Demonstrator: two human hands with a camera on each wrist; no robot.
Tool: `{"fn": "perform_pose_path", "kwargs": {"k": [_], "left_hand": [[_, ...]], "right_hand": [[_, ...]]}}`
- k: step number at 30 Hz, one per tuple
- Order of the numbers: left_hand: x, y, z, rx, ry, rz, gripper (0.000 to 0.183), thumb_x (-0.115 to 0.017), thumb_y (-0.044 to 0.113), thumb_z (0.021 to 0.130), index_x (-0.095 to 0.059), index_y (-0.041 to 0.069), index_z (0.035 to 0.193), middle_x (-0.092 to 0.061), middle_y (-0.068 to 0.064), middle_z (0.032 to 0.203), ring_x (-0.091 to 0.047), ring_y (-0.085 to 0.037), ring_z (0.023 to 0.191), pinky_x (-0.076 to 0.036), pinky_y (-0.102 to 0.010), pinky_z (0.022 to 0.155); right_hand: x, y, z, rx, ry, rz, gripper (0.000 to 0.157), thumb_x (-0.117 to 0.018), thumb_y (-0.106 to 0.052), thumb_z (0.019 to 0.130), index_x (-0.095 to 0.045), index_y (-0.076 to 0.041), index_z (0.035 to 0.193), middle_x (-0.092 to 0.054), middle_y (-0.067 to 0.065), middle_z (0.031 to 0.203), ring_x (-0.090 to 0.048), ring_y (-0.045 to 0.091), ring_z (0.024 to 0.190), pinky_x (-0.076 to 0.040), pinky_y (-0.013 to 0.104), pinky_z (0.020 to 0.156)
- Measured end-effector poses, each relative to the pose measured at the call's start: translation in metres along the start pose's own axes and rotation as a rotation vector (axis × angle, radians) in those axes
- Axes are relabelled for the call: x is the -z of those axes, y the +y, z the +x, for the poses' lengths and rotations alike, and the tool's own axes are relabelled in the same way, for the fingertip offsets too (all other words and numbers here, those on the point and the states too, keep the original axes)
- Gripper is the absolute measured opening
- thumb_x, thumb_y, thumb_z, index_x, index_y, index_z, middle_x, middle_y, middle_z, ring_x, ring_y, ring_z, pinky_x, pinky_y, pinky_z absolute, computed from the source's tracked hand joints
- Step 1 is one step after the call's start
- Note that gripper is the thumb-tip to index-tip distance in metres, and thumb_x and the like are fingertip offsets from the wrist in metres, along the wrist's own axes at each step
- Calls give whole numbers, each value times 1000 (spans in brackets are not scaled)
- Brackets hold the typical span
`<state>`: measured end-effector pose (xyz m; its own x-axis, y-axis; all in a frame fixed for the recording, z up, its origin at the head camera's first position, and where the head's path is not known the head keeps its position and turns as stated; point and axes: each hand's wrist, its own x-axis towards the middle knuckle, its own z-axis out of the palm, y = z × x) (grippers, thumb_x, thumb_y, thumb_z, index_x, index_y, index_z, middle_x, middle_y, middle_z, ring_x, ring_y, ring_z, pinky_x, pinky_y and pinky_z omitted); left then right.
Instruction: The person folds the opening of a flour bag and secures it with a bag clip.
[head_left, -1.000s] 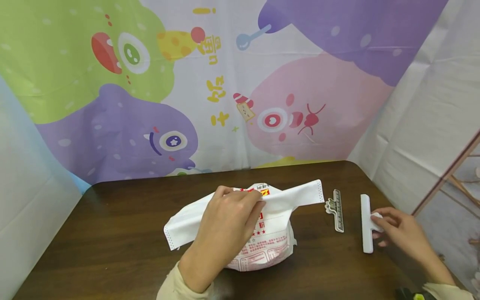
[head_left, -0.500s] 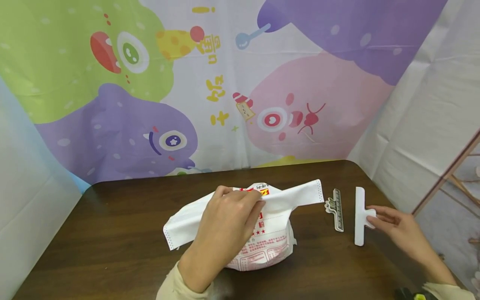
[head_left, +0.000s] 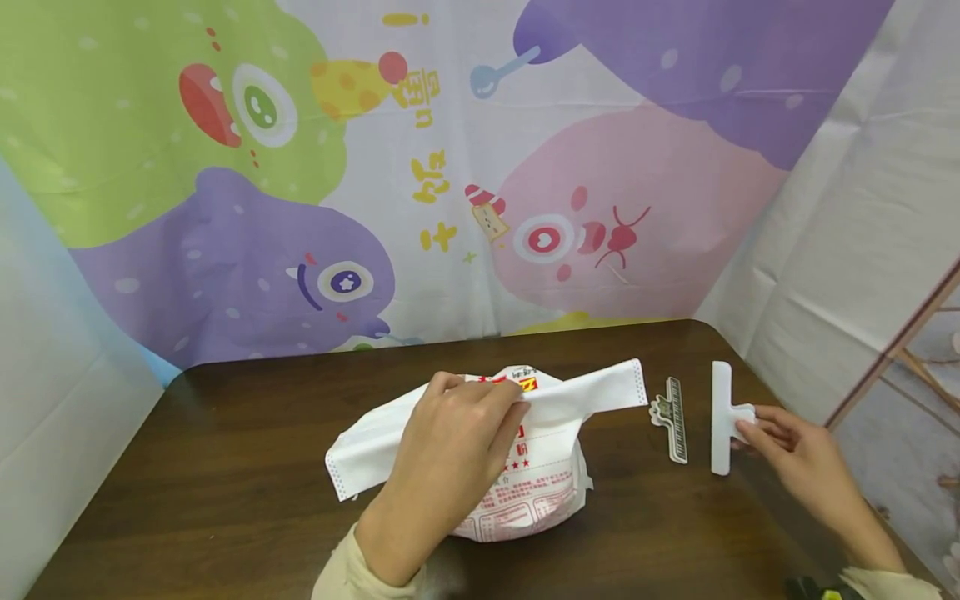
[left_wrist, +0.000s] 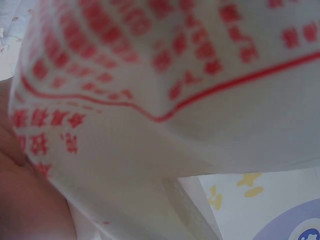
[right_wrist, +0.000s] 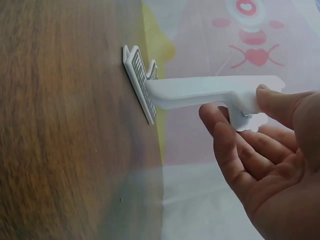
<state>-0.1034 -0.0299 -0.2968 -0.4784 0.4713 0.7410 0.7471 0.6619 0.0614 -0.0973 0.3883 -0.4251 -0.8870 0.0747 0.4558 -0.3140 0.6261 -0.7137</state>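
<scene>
In the head view, a white bag with red print (head_left: pixel 528 500) sits on the dark brown surface (head_left: pixel 225 467), towards six o'clock from the middle of the view. Its top is folded into a white band (head_left: pixel 603 392), slanting from about eight o'clock up to between two and three. The left hand (head_left: pixel 453 442) reaches in from seven o'clock and grips this band near its middle, fingers curled over it.

At nearly three o'clock from the bag, well apart from it, the right hand (head_left: pixel 806 458) pinches a white clip (head_left: pixel 721 417) by its tab, thumb on the near face and fingers behind. The clip's bar runs from twelve to six, with the tab towards three. Between bag and white clip, apart from both, a striped clip (head_left: pixel 677 425) lies with its tab towards ten o'clock.

Cream sleeves (head_left: pixel 367 571) cover both forearms. At twelve o'clock, behind the surface, hangs a backdrop with cartoon creatures (head_left: pixel 450 292). A dark object with a yellow-green patch (head_left: pixel 810 588) shows at the bottom edge, near five o'clock
</scene>
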Motion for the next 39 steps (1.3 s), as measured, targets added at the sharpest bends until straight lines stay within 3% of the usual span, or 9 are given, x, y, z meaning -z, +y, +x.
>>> {"fn": "perform_pose_path", "kwargs": {"k": [10,17,25,32,39], "left_hand": [[1,-2,-2,2,0,1,5,-74,13,89,-70,12,86,-66,6,69,-62,-10,62,-46,-33,73],[1,-3,-1,-4,0,-6,5,-73,12,90,-70,12,86,-66,6,69,-61,-9,62,-46,-33,73],[-2,-1,1,-14,7,-21,4,-74,12,89,-71,12,87,-66,6,69,-61,-9,62,-46,-32,73],[-3,-1,2,-23,6,-14,4,-74,12,89,-70,12,87,-66,6,69,-61,-9,62,-46,-32,73],[-3,-2,0,-19,-2,3,4,-74,13,89,-71,11,88,-70,4,74,-65,-11,66,-46,-33,73]], "right_hand": [[-6,-6,1,39,37,-50,22,-63,3,95,-61,10,116,-70,-16,84,-69,1,70,-54,15,61],[-11,-15,2,30,24,-45,24,-67,4,92,-60,13,113,-73,5,85,-68,1,72,-54,14,64],[-9,-38,5,126,75,-206,22,-76,0,86,-66,0,106,-72,17,88,-59,-11,75,-46,6,64],[-7,-59,5,186,44,-202,25,-74,3,86,-63,-2,107,-73,21,97,-56,-20,90,-45,2,77],[-5,-70,9,301,56,-221,36,-77,13,77,-65,-3,107,-74,14,91,-58,-20,89,-48,5,77]]}}
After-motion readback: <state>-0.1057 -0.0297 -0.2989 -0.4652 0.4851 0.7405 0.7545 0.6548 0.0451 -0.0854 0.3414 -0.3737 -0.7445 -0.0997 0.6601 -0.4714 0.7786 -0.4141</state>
